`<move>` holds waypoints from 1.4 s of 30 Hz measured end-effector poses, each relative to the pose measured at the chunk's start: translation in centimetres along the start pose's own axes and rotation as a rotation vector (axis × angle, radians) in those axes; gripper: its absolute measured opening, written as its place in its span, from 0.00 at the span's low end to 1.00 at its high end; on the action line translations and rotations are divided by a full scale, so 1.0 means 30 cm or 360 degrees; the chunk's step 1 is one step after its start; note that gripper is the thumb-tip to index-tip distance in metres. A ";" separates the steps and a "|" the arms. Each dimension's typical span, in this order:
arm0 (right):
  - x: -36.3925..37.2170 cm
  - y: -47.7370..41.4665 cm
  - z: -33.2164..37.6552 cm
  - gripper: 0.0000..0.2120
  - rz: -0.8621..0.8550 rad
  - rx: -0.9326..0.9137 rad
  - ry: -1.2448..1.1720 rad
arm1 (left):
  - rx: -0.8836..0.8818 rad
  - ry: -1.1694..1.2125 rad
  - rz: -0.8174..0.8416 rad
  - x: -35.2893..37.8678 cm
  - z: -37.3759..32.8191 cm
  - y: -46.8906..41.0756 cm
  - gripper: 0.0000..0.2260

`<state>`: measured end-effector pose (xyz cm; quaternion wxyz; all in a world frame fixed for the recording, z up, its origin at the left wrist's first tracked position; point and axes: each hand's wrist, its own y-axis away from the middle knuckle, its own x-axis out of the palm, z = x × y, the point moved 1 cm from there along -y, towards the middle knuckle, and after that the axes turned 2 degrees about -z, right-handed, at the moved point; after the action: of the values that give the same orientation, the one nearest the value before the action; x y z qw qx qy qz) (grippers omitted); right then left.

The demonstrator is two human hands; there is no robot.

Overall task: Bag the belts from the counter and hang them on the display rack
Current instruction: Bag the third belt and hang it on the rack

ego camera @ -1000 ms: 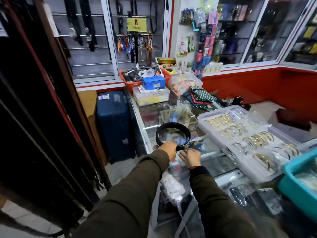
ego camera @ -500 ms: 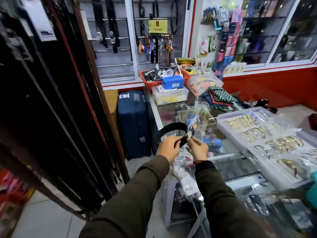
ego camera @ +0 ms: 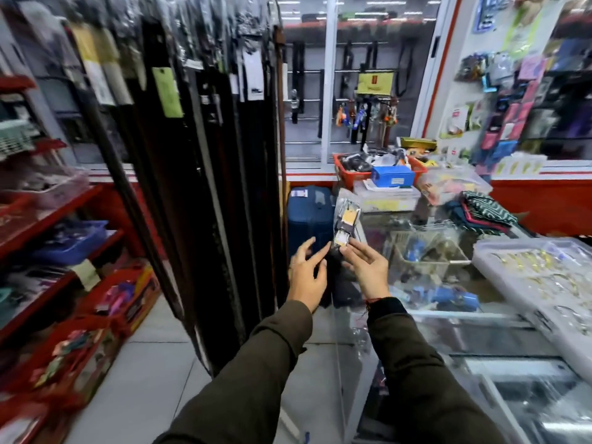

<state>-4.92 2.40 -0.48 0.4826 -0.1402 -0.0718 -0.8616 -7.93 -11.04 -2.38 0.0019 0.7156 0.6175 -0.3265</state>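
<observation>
A dark belt in a clear plastic sleeve [ego camera: 345,223] stands upright between my hands, its buckle end and a yellow tag on top. The strap drops down between my wrists. My left hand [ego camera: 307,277] touches the belt's left side, fingers spread and index finger against the sleeve. From the right, my right hand [ego camera: 368,269] pinches it just below the tag. The display rack [ego camera: 208,161], thick with hanging black and brown belts in plastic, stands just left of my hands. The glass counter [ego camera: 461,318] lies to the right.
A blue suitcase [ego camera: 308,216] stands on the floor behind the belt. Red shelves [ego camera: 54,216] with boxes fill the left. The counter carries a wire basket [ego camera: 429,254], a clear tray of gold bracelets [ego camera: 531,274], a blue box [ego camera: 392,176] and an orange basket [ego camera: 344,174].
The belt has gone from a coil on the counter to upright in my raised hands. My view has swung left, bringing the display rack and red shelves in.
</observation>
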 end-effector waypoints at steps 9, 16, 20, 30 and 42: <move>0.234 0.053 0.134 0.16 0.0430 -0.0216 0.0065 | -0.0267 0.0862 -0.0361 -0.299 -0.180 -0.120 0.17; 0.388 0.048 0.353 0.15 0.0468 -0.0422 -0.0069 | -0.0113 0.0918 -0.0518 -0.474 -0.301 -0.229 0.17; 0.468 0.065 0.515 0.08 0.0466 -0.0608 -0.0129 | 0.0063 0.0967 -0.0594 -0.565 -0.432 -0.293 0.16; 0.594 0.045 0.834 0.16 0.0541 -0.0724 -0.0163 | 0.0378 0.0815 -0.0712 -0.747 -0.727 -0.421 0.15; 0.637 -0.040 0.902 0.11 0.0640 -0.0531 -0.0058 | 0.0120 0.0910 -0.0657 -0.750 -0.729 -0.531 0.15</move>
<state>-10.74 -5.45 31.20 0.6129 -0.2447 0.0921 -0.7457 -12.40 -18.24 31.78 -0.2636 0.6377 0.7122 -0.1290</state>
